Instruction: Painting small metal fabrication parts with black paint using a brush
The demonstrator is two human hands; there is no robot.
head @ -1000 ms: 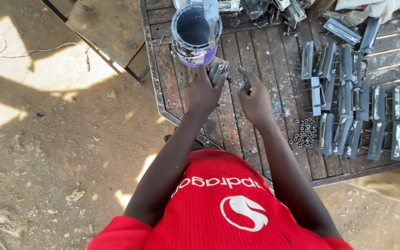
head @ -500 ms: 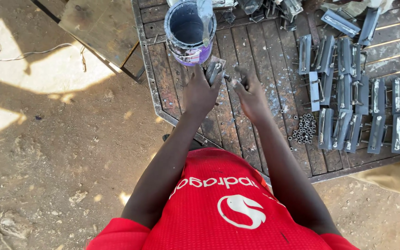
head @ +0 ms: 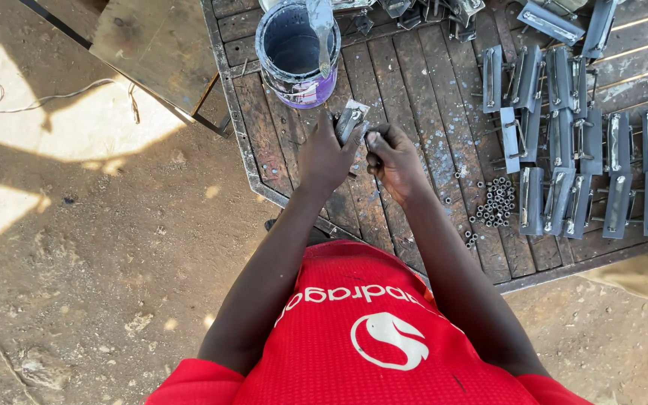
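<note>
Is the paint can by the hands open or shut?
Open: the paint can has no lid, its dark inside shows, and a brush stands in it.

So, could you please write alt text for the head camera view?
Both hands, left hand and right hand, hold a small grey metal bracket over a worn wooden slatted table, near a purple-banded grey paint can.

Your left hand (head: 325,156) now grips the small metal bracket (head: 352,120) more upright; your right hand (head: 393,156) has closed in beside it.
</note>
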